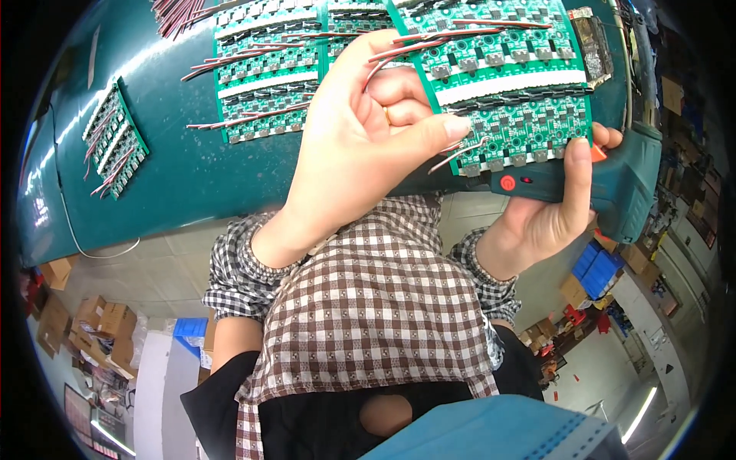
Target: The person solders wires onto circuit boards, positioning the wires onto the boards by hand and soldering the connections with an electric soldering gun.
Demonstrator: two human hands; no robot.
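A green circuit board panel [510, 126], with rows of small chips and red and black wires, is held up in front of me by both hands. My left hand [353, 146] grips its left edge, thumb on the board's face near a loose wire end. At the lower right corner, my right hand [548, 218] pinches the panel between thumb and fingers. Just behind the board, close to my right hand, is a dark green power tool [625, 184] with a round red button; part of it is hidden by the panel.
More wired circuit board panels [268, 73] lie on the green table [176, 172], with a smaller board piece [115, 142] at the left. A bundle of red wires [180, 15] sits at the far edge. A brownish block [594, 50] stands right of the held panel.
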